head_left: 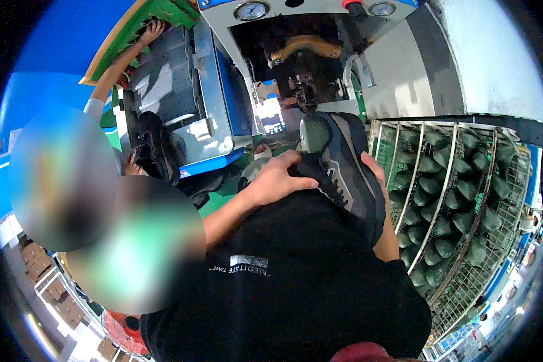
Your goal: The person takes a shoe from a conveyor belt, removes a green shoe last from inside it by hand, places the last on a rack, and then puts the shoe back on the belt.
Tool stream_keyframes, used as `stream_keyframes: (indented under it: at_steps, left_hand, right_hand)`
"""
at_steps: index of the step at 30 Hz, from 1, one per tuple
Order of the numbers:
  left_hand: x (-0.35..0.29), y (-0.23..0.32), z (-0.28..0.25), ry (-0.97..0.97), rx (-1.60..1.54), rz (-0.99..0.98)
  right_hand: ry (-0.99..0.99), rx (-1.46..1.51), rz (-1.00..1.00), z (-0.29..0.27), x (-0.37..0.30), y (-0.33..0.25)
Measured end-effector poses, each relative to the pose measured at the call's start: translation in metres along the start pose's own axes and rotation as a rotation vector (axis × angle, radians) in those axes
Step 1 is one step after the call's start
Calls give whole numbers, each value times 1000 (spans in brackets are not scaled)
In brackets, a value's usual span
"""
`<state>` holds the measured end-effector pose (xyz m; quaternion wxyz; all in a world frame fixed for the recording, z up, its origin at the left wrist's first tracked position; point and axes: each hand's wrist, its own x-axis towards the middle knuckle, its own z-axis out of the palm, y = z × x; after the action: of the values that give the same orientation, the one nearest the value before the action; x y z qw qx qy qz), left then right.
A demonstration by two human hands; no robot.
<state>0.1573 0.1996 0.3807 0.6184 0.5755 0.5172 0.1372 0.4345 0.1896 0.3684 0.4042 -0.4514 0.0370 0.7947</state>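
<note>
A black and grey sneaker is tilted in front of my chest, laces toward my left. A smooth grey-green shoe last sticks out at its opening. My left hand is closed at the tongue side, thumb and fingers against the dark upper. My right hand wraps the sneaker's other side, its fingers partly hidden behind the shoe. Just beyond the sneaker stands a machine with a dark cavity, where a curved tan piece sits.
On the right, a wire rack holds several grey-green lasts. At left, a co-worker's arm reaches to a green-lined shelf; their other hand is by a black shoe. A blue-edged metal unit stands between us.
</note>
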Motion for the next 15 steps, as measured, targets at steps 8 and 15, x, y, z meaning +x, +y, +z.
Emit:
stream_keyframes:
  at_steps: [8, 15]
  left_hand:
    - [13, -19, 22, 193, -390, 174]
    - [41, -19, 24, 210, -679, 19]
  right_hand:
    - [96, -384, -405, 35, 9, -35]
    - [101, -971, -830, 100, 39, -60]
